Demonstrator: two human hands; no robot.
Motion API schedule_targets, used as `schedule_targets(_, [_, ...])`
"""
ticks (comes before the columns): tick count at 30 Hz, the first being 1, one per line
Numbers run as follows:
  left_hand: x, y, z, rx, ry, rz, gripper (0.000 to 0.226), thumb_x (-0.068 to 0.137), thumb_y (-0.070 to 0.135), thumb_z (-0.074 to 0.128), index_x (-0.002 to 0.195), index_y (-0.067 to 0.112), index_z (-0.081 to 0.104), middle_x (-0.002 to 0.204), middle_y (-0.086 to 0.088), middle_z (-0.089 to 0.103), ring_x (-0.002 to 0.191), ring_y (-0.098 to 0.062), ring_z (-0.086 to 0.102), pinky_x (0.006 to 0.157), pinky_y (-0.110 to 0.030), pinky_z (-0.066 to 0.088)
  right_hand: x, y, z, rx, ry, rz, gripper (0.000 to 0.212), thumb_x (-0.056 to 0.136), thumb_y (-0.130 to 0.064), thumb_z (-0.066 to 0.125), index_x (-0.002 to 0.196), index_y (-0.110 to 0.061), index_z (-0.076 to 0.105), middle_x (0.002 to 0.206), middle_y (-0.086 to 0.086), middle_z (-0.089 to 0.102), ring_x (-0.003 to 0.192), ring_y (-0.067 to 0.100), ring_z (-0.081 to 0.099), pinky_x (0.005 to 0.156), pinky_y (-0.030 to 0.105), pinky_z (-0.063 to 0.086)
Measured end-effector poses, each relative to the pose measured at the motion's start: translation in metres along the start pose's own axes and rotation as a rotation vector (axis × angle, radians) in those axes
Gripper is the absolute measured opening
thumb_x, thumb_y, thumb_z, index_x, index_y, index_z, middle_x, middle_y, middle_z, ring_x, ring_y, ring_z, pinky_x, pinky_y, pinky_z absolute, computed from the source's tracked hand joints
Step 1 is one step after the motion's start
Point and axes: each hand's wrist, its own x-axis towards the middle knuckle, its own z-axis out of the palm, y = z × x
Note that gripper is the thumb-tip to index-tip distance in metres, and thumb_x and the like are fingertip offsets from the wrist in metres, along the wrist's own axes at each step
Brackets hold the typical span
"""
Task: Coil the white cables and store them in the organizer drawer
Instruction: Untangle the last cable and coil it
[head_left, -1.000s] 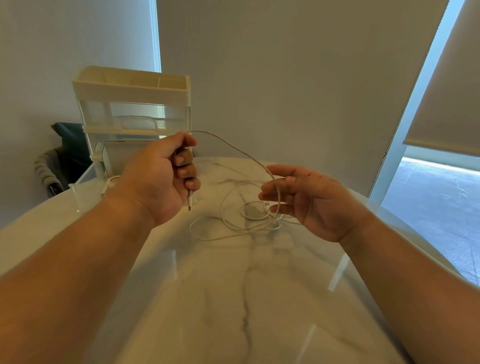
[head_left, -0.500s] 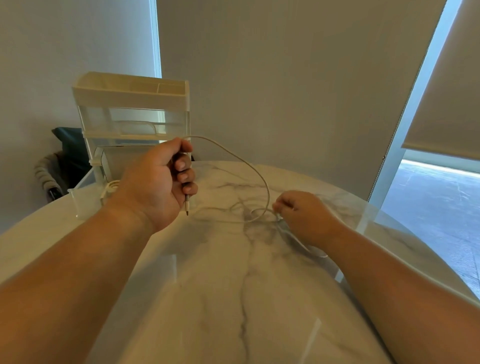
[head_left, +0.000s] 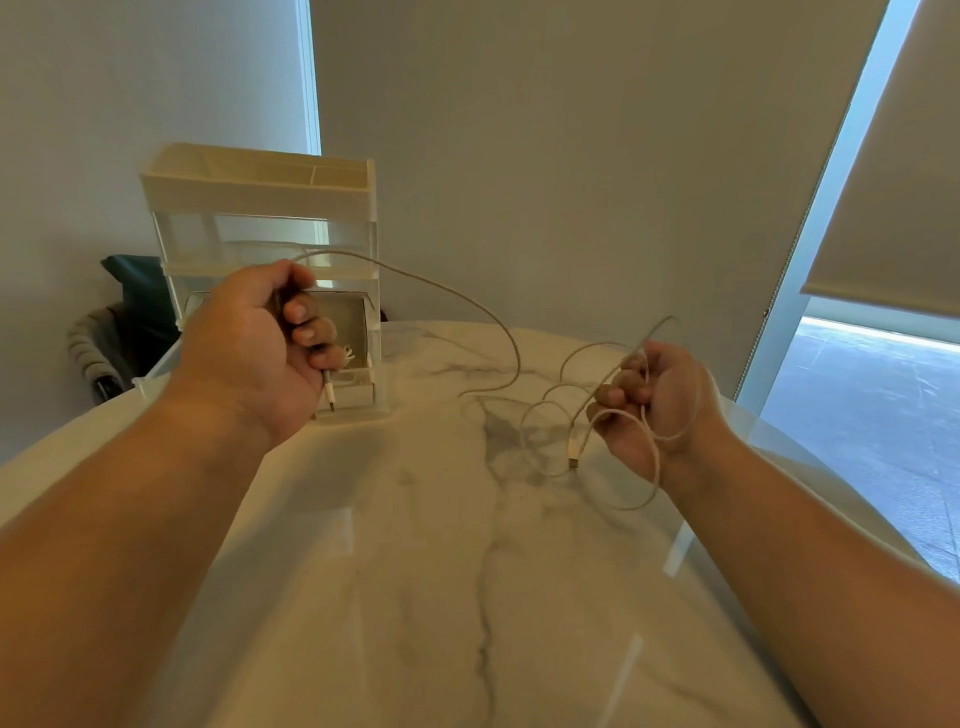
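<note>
White cable (head_left: 447, 291) is mid-coil: left hand (head_left: 254, 353) fisted round one plug end, tip poking out below the fingers; right hand (head_left: 660, 405) curled shut on a few loose loops, free plug dangling over the tabletop's far right edge. Next move, I'd say: feed the slack span into the right-hand loops, then bring the bundle to the organizer (head_left: 265, 234) at the far left edge. Marble-look tabletop (head_left: 415, 571) under glass, plain wall, roller blinds right, dark chair behind.
</note>
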Motion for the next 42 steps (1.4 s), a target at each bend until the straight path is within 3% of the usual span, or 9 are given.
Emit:
schedule_targets(4, [0.000,-0.002,-0.001,0.029,-0.016,-0.009,0.030,0.100,0.026,0.040,0.074,0.022,0.054,0.054,0.009,0.035,0.049,-0.008,0.029,0.051,-0.025,0.024,-0.015,0.000,0.012,-0.002,-0.154,0.036,0.035,0.095,-0.021,0.043,0.060,-0.017,0.040,0.055,0.004,0.051,0.069,0.029,0.071,0.066,0.033,0.051])
schedule_targets(9, [-0.004,-0.010,0.007,0.098,-0.048,0.004,0.024,0.100,0.024,0.041,0.087,0.019,0.060,0.057,0.007,0.039,0.051,-0.009,0.037,0.053,-0.026,0.029,-0.027,0.013,0.027,-0.087,-0.479,0.092,0.024,0.083,-0.020,0.051,0.065,-0.010,0.064,0.117,0.022,0.068,0.116,0.039,0.063,0.095,0.046,0.048])
schedule_targets(14, [0.005,-0.007,-0.002,0.029,0.119,0.062,0.023,0.099,0.022,0.044,0.080,0.023,0.057,0.053,0.010,0.036,0.048,-0.006,0.035,0.049,-0.023,0.030,-0.027,0.013,0.028,-0.108,-0.369,-0.003,0.031,0.094,-0.018,0.046,0.070,-0.010,0.063,0.100,0.015,0.073,0.086,0.028,0.073,0.074,0.036,0.054])
schedule_targets(18, [0.014,0.005,-0.021,-0.126,0.288,0.083,0.025,0.098,0.023,0.043,0.075,0.026,0.053,0.048,0.011,0.034,0.042,-0.005,0.030,0.045,-0.021,0.026,0.000,-0.007,-0.002,-0.126,-0.048,-0.033,0.032,0.102,-0.027,0.039,0.072,-0.019,0.050,0.053,-0.003,0.048,0.035,0.011,0.034,0.039,0.019,0.028])
schedule_targets(24, [0.011,0.004,-0.017,-0.159,0.264,0.093,0.026,0.097,0.023,0.044,0.073,0.025,0.053,0.049,0.009,0.032,0.043,-0.006,0.027,0.045,-0.022,0.023,0.027,-0.022,-0.045,-0.949,0.400,-0.280,0.030,0.103,-0.020,0.038,0.092,-0.012,0.065,0.072,0.009,0.046,0.063,0.025,0.045,0.061,0.037,0.036])
schedule_targets(30, [-0.006,-0.011,0.011,-0.052,-0.018,-0.020,0.033,0.102,0.028,0.042,0.071,0.022,0.053,0.055,0.007,0.032,0.049,-0.009,0.029,0.051,-0.025,0.027,0.041,-0.015,-0.049,-0.887,0.480,-0.402,0.045,0.100,-0.022,0.043,0.145,-0.013,0.041,0.117,0.013,0.052,0.080,0.021,0.052,0.064,0.029,0.043])
schedule_targets(34, [-0.010,-0.021,0.016,0.042,-0.142,-0.057,0.031,0.103,0.029,0.040,0.083,0.018,0.061,0.059,0.005,0.039,0.052,-0.011,0.038,0.054,-0.028,0.030,0.034,-0.032,-0.052,-0.680,0.649,-0.503,0.051,0.084,-0.020,0.044,0.132,-0.037,0.051,0.124,0.009,0.060,0.100,0.032,0.065,0.066,0.029,0.047])
schedule_targets(38, [-0.009,-0.021,0.013,0.096,-0.163,-0.074,0.031,0.103,0.029,0.040,0.083,0.019,0.061,0.059,0.006,0.038,0.052,-0.010,0.033,0.055,-0.029,0.024,0.019,-0.031,-0.034,-0.796,0.550,-0.685,0.023,0.090,-0.025,0.050,0.110,-0.030,0.061,0.117,0.003,0.062,0.099,0.021,0.060,0.079,0.033,0.047])
schedule_targets(42, [-0.009,-0.023,0.014,0.134,-0.180,-0.088,0.030,0.103,0.028,0.041,0.083,0.018,0.060,0.058,0.006,0.037,0.050,-0.010,0.031,0.053,-0.028,0.025,-0.017,-0.011,0.004,-0.978,0.229,-1.185,0.010,0.090,-0.023,0.056,0.100,-0.023,0.058,0.104,0.004,0.056,0.090,0.007,0.050,0.082,0.009,0.037])
